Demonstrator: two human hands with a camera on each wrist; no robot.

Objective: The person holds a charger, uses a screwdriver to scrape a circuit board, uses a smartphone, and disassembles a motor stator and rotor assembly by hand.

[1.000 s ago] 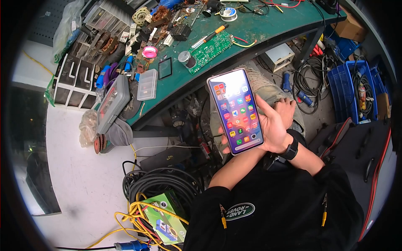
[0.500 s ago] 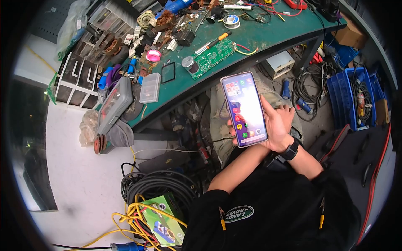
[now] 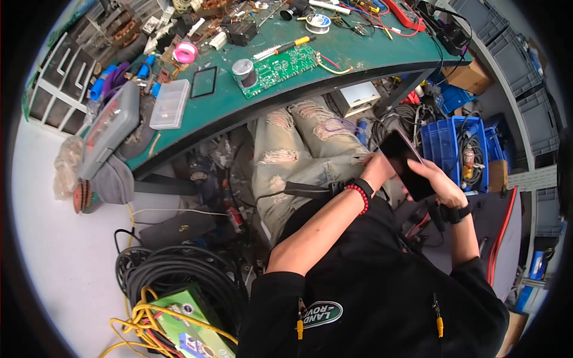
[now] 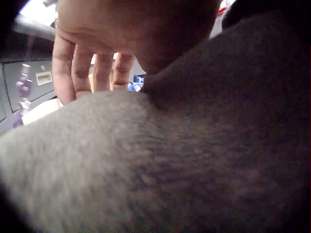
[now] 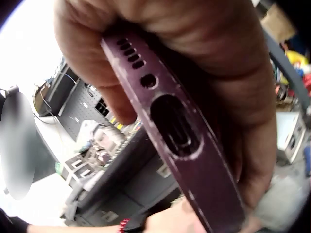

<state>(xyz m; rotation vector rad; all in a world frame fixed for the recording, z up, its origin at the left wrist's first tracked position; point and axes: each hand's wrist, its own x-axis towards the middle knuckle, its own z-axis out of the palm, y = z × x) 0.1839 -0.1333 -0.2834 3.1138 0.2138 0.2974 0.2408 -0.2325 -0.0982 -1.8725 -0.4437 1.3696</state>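
My right hand (image 3: 443, 184) grips a smartphone (image 3: 407, 166) by its edges, thumb on the near side. Its screen looks dark and it is tilted. In the right wrist view, the purple bottom edge of the phone (image 5: 214, 187), with its charging port and speaker holes, lies between the thumb and fingers. The left hand (image 3: 376, 169) is close to the phone's left edge, partly hidden behind it. In the left wrist view the fingers of the left hand (image 4: 82, 68) extend loosely beyond grey fabric (image 4: 121, 145), and no held thing shows there.
A green workbench (image 3: 358, 53) bears a circuit board (image 3: 277, 71), a solder reel (image 3: 317, 24), a screwdriver (image 3: 292, 45) and a clear plastic case (image 3: 171, 104). Blue crates (image 3: 439, 146) stand to the right. Coiled black cable (image 3: 179, 274) lies at the lower left.
The phone has moved to the right over the lap and tilted, and its lit screen is now dark. The left hand has come out from under the right wrist. The head view has turned right.
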